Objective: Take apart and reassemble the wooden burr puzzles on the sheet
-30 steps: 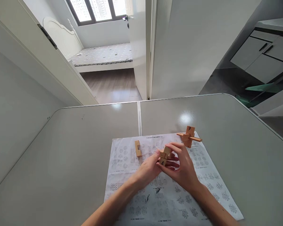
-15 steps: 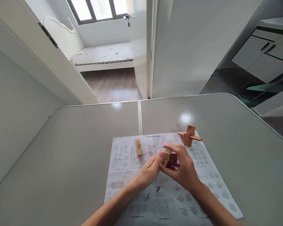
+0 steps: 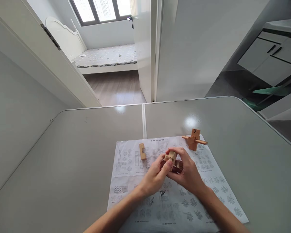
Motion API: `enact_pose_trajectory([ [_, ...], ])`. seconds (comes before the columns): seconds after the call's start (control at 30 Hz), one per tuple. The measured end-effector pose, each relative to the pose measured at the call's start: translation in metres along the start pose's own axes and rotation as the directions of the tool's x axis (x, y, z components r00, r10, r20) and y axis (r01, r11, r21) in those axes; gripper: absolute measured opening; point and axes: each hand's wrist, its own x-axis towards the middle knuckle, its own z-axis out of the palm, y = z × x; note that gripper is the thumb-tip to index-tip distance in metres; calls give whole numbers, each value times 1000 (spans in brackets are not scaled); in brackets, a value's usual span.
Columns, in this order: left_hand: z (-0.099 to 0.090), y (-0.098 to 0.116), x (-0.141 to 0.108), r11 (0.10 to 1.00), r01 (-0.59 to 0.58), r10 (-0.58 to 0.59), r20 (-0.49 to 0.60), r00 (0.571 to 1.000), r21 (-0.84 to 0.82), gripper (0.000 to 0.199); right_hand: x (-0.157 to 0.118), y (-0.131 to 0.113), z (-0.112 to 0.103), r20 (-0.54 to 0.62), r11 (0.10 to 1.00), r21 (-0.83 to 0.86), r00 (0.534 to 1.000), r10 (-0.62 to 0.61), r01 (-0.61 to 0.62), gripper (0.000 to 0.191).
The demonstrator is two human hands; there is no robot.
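Note:
Between both hands is a cluster of interlocking wooden blocks (image 3: 171,156), light on top and darker reddish-brown below, held above a printed sheet (image 3: 126,181). My left hand (image 3: 153,177) grips its left side, the thumb pressed on the front. Around the right side and top curl the fingers of my right hand (image 3: 188,169). A notched light wooden piece (image 3: 142,151) lies alone on the sheet, left of the hands. Beyond my right hand, a cross-shaped wooden assembly (image 3: 194,140) with a number on it rests at the sheet's upper right edge.
The grey table (image 3: 70,161) has a pale seam (image 3: 143,121) running away from the sheet. Past its far edge are an open door (image 3: 144,48), a bed (image 3: 109,55) and a window. White cabinets (image 3: 269,53) stand at the far right.
My left thumb has shifted right and up over the front of the blocks, covering the number seen there before. The held cluster has turned slightly. Both hands still hold it.

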Motion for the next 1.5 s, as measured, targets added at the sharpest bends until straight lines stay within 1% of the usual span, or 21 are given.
enact_pose_trajectory([
  [0.13,1,0,-1,1000,15,-15,8,1000,2,46,0,-1,0,14,998,55,999,30,-30,55],
  [0.2,1,3,-1,1000,5,-5,-1,1000,-12,45,2,-4,-2,54,989,130,996,67,-73,54],
  [0.33,0,4,0,999,-13,11,-45,999,-43,44,6,-9,-8,199,916,330,966,167,-227,52],
  [0.4,-1,2,1,998,-21,18,-56,998,-52,42,8,-10,-12,232,886,388,957,175,-256,48],
  [0.47,-1,-1,1,997,-26,24,-31,999,-75,41,10,-10,-15,245,861,426,952,186,-278,39],
  [0.53,0,-4,1,995,-24,25,16,1000,-96,42,12,-9,-17,234,843,440,946,226,-310,32],
  [0.63,1,-7,0,998,-35,38,57,998,-53,40,13,-9,-18,185,842,424,942,281,-334,34],
  [0.7,1,-7,-1,999,-51,50,65,997,13,38,13,-10,-18,196,837,423,936,291,-349,38],
  [0.77,1,-7,-2,996,-63,59,70,996,67,38,12,-11,-17,237,821,429,924,300,-377,41],
  [0.87,0,-7,-2,989,-81,74,65,995,123,41,12,-14,-17,291,796,452,910,295,-403,45],
  [0.97,-1,-8,-3,984,-90,82,61,995,154,42,13,-15,-17,306,798,454,911,277,-396,46],
  [1.2,2,-7,-3,975,-84,81,26,996,205,37,12,-15,-15,282,797,442,907,313,-412,48],
  [1.37,8,-1,-5,954,-123,131,-13,991,275,33,10,-14,-12,253,771,487,911,325,-410,43],
  [1.5,8,-4,-6,937,-148,164,-27,986,316,32,9,-15,-10,239,773,488,914,327,-405,38],
])
